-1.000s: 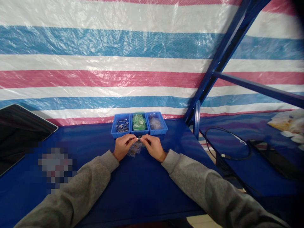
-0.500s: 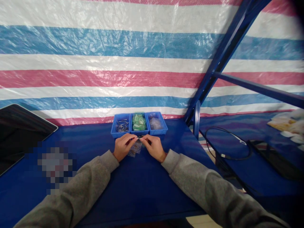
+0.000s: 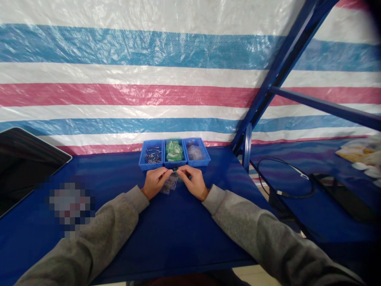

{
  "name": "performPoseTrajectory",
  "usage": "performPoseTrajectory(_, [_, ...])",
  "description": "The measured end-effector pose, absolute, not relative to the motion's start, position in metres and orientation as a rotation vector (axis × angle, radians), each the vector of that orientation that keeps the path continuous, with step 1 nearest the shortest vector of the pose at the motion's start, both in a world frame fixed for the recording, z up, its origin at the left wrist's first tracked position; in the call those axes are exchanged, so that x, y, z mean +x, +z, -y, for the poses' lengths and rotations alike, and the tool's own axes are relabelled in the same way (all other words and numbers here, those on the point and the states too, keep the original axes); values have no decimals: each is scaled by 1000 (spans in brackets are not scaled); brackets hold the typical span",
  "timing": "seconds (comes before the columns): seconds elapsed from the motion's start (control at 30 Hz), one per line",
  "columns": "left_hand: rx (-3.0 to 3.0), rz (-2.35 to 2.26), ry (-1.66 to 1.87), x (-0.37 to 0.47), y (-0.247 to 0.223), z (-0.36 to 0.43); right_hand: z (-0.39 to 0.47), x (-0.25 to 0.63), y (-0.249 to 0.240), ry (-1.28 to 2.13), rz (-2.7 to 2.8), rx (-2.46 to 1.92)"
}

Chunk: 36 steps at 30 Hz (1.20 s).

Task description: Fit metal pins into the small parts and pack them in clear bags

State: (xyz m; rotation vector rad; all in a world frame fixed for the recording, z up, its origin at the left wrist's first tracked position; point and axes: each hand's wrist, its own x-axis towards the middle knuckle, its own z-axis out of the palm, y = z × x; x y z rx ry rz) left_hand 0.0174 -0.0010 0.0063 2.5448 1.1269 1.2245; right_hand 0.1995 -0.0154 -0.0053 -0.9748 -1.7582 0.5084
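Observation:
My left hand [image 3: 154, 182] and my right hand [image 3: 193, 181] meet just in front of the blue bins, thumbs and forefingers pinched. Between the fingertips runs a small thin piece [image 3: 174, 171], pale on its edge and too small to name. Under and between the hands lie small clear plastic bags [image 3: 168, 186] with brownish contents. Behind the hands stand three blue bins in a row: the left bin [image 3: 142, 162] has thin metal parts [image 3: 153, 157], the middle one green packets [image 3: 174, 151], the right one clear plastic bags [image 3: 195, 152].
A dark-screened panel [image 3: 24, 167] stands at the left of the blue table [image 3: 172, 238], near a blurred-out patch [image 3: 70, 202]. On the right are a blue metal frame [image 3: 247, 147], a black cable [image 3: 285, 195], a dark flat device [image 3: 339, 194] and a pile of bags [image 3: 360, 153].
The fingertips have shifted slightly, and a pale thin edge now shows between them. The view has tilted down a little; the bins and bags stay in place.

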Motion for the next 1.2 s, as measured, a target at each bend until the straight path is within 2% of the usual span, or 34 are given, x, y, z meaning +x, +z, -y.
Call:
performPoseTrajectory(0.57, [2483,-991,1419,20,8,3,10,198,-9,495,1822,-998])
performPoseTrajectory(0.73, [2431,-1135,1449,18,9,6,10,198,-10,477,1808,-1041])
performPoseTrajectory(0.97, [2184,-1689,1832,9,14,-9,11,198,-11,453,1828,-1053])
performPoseTrajectory(1.2, [2041,-1832,1807,8,11,-19,10,199,-13,446,1837,-1058])
